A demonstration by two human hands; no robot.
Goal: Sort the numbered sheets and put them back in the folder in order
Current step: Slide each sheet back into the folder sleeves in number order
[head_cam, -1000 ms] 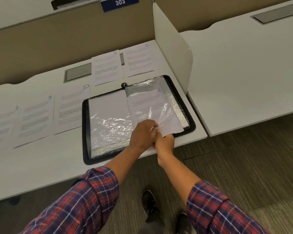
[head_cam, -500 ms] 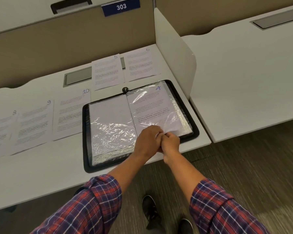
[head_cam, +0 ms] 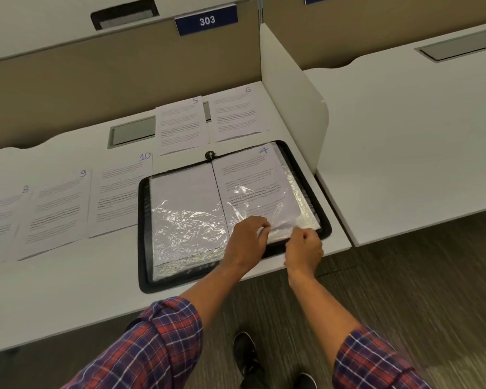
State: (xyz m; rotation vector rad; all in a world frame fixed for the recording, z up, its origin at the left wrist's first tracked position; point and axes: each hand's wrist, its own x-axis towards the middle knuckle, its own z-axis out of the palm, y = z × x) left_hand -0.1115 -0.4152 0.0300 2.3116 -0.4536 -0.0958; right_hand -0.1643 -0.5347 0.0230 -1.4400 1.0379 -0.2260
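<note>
A black folder [head_cam: 144, 226] lies open on the white desk [head_cam: 68, 290], its pages clear plastic sleeves. Sheet 4 [head_cam: 253, 181] sits in the right-hand sleeve. My left hand [head_cam: 247, 240] pinches the lower edge of that sleeve. My right hand [head_cam: 303, 248] is just right of it at the folder's near edge, fingers curled at the sleeve's bottom corner. Sheets 5 [head_cam: 180, 124] and 6 [head_cam: 236, 113] lie beyond the folder. Sheets 10 [head_cam: 118, 192], 9 [head_cam: 56, 211] and 8 [head_cam: 0, 220] lie in a row to its left.
A white divider panel [head_cam: 289, 94] stands right of the folder, with another desk [head_cam: 404, 136] beyond it. A grey cable hatch [head_cam: 129, 133] is set in the desk behind the sheets. A blue plate reading 303 [head_cam: 206, 21] hangs on the back wall. My shoes show on the floor below.
Sheet 4 has slid fully into the right-hand sleeve; a second ago its lower end stuck out over the folder's edge. My hands have drawn slightly apart.
</note>
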